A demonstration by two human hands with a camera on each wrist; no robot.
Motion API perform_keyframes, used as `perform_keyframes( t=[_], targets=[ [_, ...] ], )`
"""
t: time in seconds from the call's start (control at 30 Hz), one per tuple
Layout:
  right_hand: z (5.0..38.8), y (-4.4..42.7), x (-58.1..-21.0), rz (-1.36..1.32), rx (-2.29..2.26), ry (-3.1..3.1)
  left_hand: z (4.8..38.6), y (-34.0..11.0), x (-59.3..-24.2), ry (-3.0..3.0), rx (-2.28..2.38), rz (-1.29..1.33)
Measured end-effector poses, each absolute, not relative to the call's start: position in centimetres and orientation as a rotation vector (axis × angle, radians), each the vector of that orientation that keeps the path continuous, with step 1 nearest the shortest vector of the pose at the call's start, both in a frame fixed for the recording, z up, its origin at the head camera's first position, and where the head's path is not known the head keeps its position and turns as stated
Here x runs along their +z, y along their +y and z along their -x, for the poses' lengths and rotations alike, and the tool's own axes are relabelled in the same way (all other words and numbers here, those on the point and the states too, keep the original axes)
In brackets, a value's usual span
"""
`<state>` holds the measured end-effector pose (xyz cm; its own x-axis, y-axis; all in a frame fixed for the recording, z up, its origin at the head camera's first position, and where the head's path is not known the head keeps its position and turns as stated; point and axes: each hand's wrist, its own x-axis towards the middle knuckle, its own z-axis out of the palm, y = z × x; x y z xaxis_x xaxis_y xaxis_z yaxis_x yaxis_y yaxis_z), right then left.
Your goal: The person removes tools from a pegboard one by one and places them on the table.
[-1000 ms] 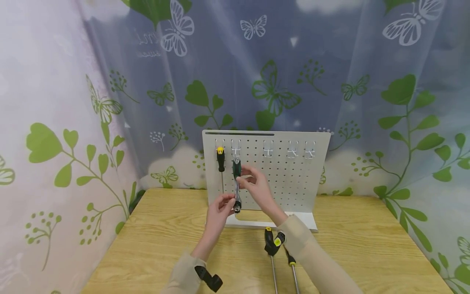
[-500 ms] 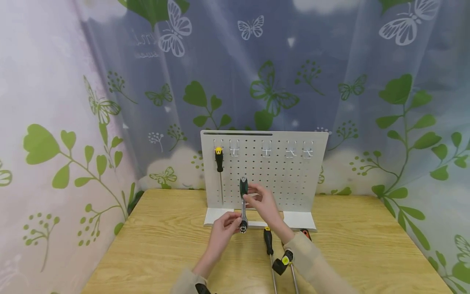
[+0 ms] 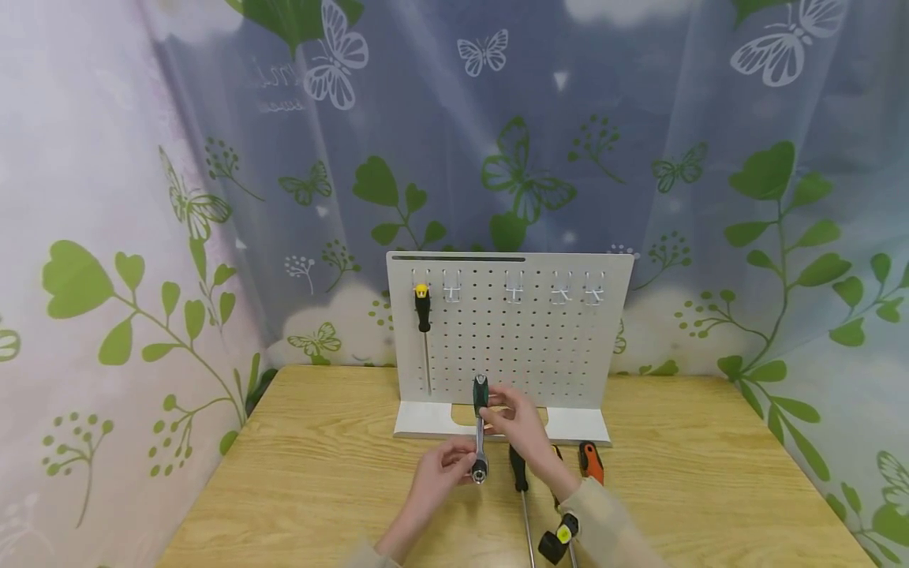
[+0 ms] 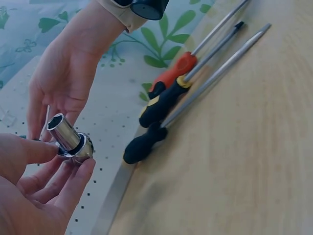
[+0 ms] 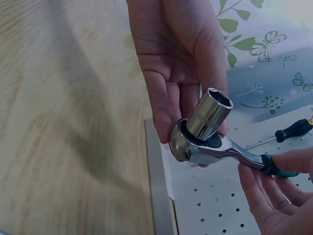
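Observation:
Both hands hold a ratchet wrench (image 3: 479,434) in front of the white pegboard (image 3: 568,347), above its base. It has a green handle and a chrome head with a hex socket (image 5: 211,115) fitted on it. My left hand (image 3: 442,473) pinches the ratchet head between thumb and fingers. Higher up, my right hand (image 3: 521,426) grips the green handle. The wrench stands handle-up in the head view, the socket end low and facing me.
A yellow-and-black screwdriver (image 3: 423,309) hangs from the leftmost hook. Several clear hooks (image 3: 514,288) line the board's top. On the wooden table (image 3: 319,457), below the right arm, lie a black-handled screwdriver (image 4: 144,144), a black-and-yellow one (image 4: 164,103) and an orange-handled one (image 4: 173,73).
The wrench has come away from the second hook, down and slightly right toward me, with both hands still on it. The orange-handled screwdriver has come into view beside the right arm.

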<state>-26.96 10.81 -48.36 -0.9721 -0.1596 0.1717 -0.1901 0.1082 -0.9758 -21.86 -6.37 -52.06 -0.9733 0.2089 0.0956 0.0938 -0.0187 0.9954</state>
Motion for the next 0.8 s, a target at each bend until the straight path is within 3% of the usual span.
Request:
perform_keyframes(
  t=[0.37, 0.8],
  targets=[
    [25.6, 11.2, -50.9, -0.321, 2.108, -2.327, 20.6, -6.3, -54.6, 2.165, 2.042, -0.349],
    [24.4, 11.7, -53.0, -0.318, 2.141, -2.341, 19.5, -6.4, -54.9, 2.314, 1.793, -0.402]
  ],
)
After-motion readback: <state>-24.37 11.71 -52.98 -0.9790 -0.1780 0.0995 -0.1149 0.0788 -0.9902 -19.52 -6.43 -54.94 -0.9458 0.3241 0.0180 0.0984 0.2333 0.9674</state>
